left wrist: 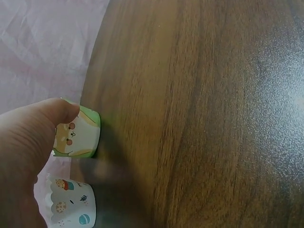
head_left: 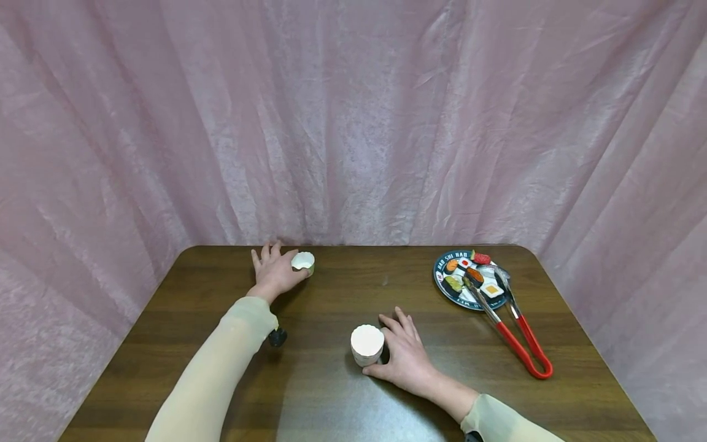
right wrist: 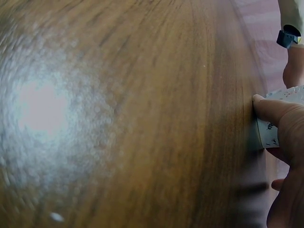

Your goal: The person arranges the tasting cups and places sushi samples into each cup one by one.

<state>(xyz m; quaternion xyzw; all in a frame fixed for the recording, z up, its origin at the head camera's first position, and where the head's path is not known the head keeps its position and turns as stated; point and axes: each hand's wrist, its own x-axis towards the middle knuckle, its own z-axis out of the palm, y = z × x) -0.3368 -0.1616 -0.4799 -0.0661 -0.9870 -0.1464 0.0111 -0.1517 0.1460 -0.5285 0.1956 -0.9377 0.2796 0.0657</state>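
Observation:
At the back left of the table, a small paper cup [head_left: 302, 261] with a green edge and animal print sits between the thumb and index finger of my left hand [head_left: 274, 272]. In the left wrist view my thumb presses on that printed cup [left wrist: 85, 134]. A white scalloped cup [left wrist: 71, 204] with small prints stands beside it, partly behind my hand. Nearer the middle, a white scalloped paper cup [head_left: 367, 344] stands upright. My right hand [head_left: 407, 359] is spread around it, thumb at its base and index finger beyond its rim, with a gap at the palm.
A round, dark-rimmed plate [head_left: 440, 283] at the back right holds several sushi-shaped pieces and a strawberry [head_left: 481, 258]. Red-handled metal tongs [head_left: 519, 344] lie with their tips over the plate. A pink curtain [head_left: 353, 123] hangs behind the wooden table [head_left: 331, 399].

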